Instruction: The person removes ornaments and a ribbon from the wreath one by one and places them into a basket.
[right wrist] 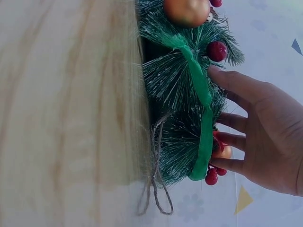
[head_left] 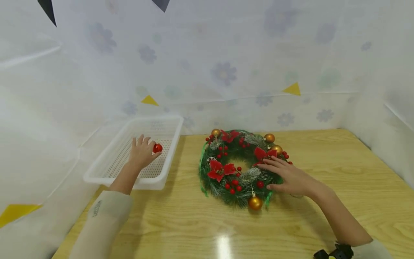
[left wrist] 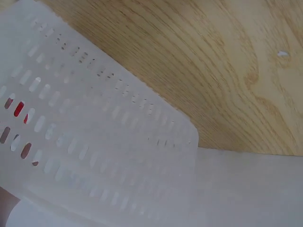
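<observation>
Inside the white plastic basket (head_left: 176, 144), my left hand (head_left: 141, 153) pinches a shiny red ball ornament (head_left: 157, 148) between thumb and forefinger, its other fingers spread. In the left wrist view, bits of red show through the slots of the basket wall (left wrist: 118, 156), which hides most of that hand. My right hand (head_left: 292, 176) rests its extended fingers on the right side of a green Christmas wreath (head_left: 211, 183), near a red poinsettia (head_left: 263, 154). From the right wrist view, the thumb touches the wreath's edge beside a green ribbon (right wrist: 204, 137).
Gold balls (head_left: 255, 203), red berries and frosted sprigs decorate the wreath. A loop of brown string (right wrist: 156, 179) hangs from its edge. The wreath and basket stand on a wooden table (head_left: 181, 223), with flower-patterned white sheeting (head_left: 200, 82) behind and at both sides.
</observation>
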The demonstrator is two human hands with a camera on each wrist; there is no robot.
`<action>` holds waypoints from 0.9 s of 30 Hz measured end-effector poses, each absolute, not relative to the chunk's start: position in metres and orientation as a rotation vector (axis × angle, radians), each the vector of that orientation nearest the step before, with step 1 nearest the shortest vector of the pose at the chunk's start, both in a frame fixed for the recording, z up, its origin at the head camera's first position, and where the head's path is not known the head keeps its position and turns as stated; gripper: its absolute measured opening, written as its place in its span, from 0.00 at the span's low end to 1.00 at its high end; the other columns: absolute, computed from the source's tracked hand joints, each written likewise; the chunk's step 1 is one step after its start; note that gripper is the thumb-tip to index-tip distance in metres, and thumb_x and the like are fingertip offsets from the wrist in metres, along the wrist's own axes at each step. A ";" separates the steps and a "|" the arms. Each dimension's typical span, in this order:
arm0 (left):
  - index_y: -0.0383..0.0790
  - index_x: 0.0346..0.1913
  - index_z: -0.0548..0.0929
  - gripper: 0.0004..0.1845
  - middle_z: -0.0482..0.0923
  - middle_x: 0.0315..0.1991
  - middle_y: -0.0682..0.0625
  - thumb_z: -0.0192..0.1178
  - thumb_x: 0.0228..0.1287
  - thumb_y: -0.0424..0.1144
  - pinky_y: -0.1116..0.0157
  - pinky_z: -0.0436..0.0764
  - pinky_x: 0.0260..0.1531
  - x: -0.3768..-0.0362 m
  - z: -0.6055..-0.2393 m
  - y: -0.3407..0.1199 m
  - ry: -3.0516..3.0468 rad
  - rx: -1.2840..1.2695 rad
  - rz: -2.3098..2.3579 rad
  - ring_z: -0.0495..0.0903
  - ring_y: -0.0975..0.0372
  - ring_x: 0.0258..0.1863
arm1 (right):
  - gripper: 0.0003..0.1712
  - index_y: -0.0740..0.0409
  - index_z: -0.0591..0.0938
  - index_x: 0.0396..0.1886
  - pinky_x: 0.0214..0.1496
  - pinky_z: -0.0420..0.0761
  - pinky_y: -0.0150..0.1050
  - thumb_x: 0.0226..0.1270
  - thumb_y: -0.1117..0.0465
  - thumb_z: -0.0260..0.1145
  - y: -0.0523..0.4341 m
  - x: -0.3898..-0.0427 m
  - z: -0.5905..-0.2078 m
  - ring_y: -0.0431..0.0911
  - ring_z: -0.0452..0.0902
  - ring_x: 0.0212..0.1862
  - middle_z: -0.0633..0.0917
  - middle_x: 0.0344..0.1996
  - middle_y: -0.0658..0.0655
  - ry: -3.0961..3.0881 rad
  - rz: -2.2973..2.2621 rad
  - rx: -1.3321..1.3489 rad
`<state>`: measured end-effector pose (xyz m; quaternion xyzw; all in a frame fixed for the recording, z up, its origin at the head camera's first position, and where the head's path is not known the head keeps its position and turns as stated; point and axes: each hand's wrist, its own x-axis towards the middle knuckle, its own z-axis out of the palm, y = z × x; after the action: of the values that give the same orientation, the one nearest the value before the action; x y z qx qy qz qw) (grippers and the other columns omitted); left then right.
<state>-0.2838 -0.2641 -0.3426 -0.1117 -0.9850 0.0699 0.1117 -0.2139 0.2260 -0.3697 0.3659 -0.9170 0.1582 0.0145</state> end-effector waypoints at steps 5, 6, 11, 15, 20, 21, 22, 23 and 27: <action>0.29 0.53 0.73 0.28 0.64 0.57 0.29 0.56 0.63 0.51 0.37 0.49 0.59 -0.290 -0.353 -0.270 -2.969 -0.345 0.225 0.53 0.36 0.62 | 0.38 0.56 0.64 0.68 0.54 0.54 0.72 0.63 0.43 0.60 0.227 -0.216 -0.372 0.67 0.47 0.65 0.60 0.66 0.65 -2.835 0.489 1.154; 0.29 0.53 0.74 0.27 0.65 0.57 0.29 0.56 0.63 0.51 0.37 0.50 0.58 -0.291 -0.355 -0.270 -2.978 -0.356 0.233 0.53 0.36 0.62 | 0.38 0.56 0.63 0.68 0.55 0.54 0.72 0.63 0.43 0.60 0.227 -0.216 -0.372 0.67 0.47 0.65 0.60 0.66 0.65 -2.836 0.486 1.156; 0.31 0.52 0.75 0.26 0.67 0.56 0.31 0.56 0.62 0.52 0.38 0.50 0.59 -0.289 -0.359 -0.269 -3.029 -0.418 0.240 0.55 0.37 0.62 | 0.38 0.56 0.63 0.68 0.56 0.53 0.71 0.63 0.43 0.60 0.226 -0.216 -0.373 0.67 0.47 0.65 0.61 0.66 0.65 -2.833 0.494 1.159; 0.33 0.53 0.76 0.27 0.66 0.57 0.31 0.57 0.61 0.52 0.38 0.49 0.59 -0.288 -0.358 -0.268 -3.070 -0.474 0.251 0.55 0.37 0.62 | 0.38 0.56 0.64 0.68 0.56 0.54 0.70 0.63 0.44 0.60 0.226 -0.215 -0.373 0.67 0.47 0.65 0.61 0.65 0.65 -2.818 0.506 1.168; 0.33 0.52 0.76 0.26 0.65 0.58 0.30 0.59 0.59 0.51 0.37 0.48 0.58 -0.286 -0.357 -0.268 -3.109 -0.514 0.247 0.55 0.36 0.61 | 0.38 0.56 0.64 0.68 0.53 0.56 0.72 0.62 0.43 0.60 0.226 -0.216 -0.373 0.67 0.48 0.65 0.61 0.66 0.64 -2.815 0.491 1.169; 0.33 0.52 0.77 0.26 0.65 0.57 0.30 0.59 0.59 0.51 0.36 0.49 0.58 -0.286 -0.358 -0.268 -3.112 -0.518 0.253 0.55 0.35 0.61 | 0.38 0.56 0.64 0.68 0.53 0.56 0.72 0.62 0.43 0.60 0.226 -0.216 -0.373 0.67 0.48 0.65 0.61 0.66 0.64 -2.815 0.486 1.168; 0.33 0.52 0.77 0.26 0.65 0.57 0.30 0.59 0.59 0.51 0.36 0.49 0.58 -0.286 -0.358 -0.268 -3.117 -0.521 0.257 0.55 0.35 0.61 | 0.38 0.56 0.64 0.68 0.53 0.56 0.72 0.62 0.43 0.60 0.226 -0.216 -0.373 0.67 0.49 0.65 0.61 0.66 0.64 -2.814 0.483 1.168; 0.34 0.52 0.77 0.26 0.65 0.57 0.30 0.59 0.58 0.51 0.36 0.49 0.58 -0.286 -0.358 -0.268 -3.120 -0.522 0.259 0.55 0.35 0.61 | 0.38 0.56 0.64 0.68 0.53 0.57 0.72 0.62 0.43 0.60 0.226 -0.216 -0.373 0.67 0.49 0.65 0.61 0.65 0.64 -2.812 0.482 1.169; 0.34 0.52 0.77 0.25 0.66 0.57 0.30 0.60 0.58 0.51 0.36 0.49 0.57 -0.288 -0.360 -0.268 -3.124 -0.535 0.249 0.56 0.35 0.61 | 0.38 0.57 0.64 0.67 0.54 0.57 0.71 0.62 0.44 0.61 0.226 -0.216 -0.372 0.67 0.49 0.65 0.61 0.65 0.65 -2.808 0.486 1.173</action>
<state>-0.2883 -0.2676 -0.3595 -0.1682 -0.9825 0.0784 -0.0189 -0.2156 0.2262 -0.3724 0.3804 -0.9108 0.1575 0.0300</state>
